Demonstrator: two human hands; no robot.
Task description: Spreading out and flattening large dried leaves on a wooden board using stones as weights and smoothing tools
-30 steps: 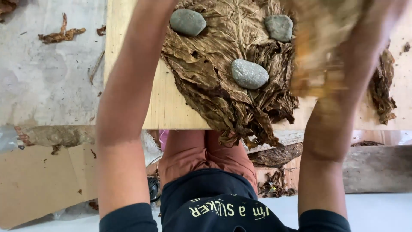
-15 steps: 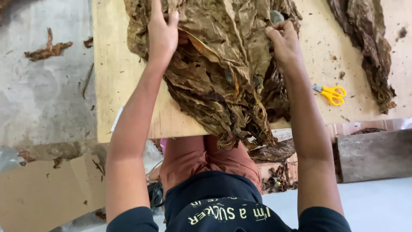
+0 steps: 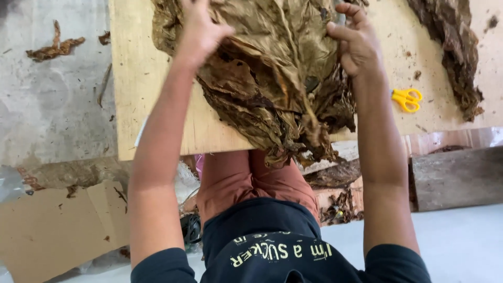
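Your left hand (image 3: 201, 31) pressed flat, fingers spread, on the stack of dried tobacco leaves (image 3: 272, 78), while your right hand (image 3: 353, 42) pinched the top leaf's edge. The stack lay on the plywood board (image 3: 152, 105), its stems overhanging the near edge. Light, brittle and likely to tear, it seemed best held by its margins. Yellow scissors (image 3: 406, 98) lay nearby.

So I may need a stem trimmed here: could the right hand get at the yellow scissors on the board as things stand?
Probably yes. The yellow scissors lie in the open on the wooden board, just right of the right hand, with nothing between them. That hand is now on the dried leaves, so it would have to let go.
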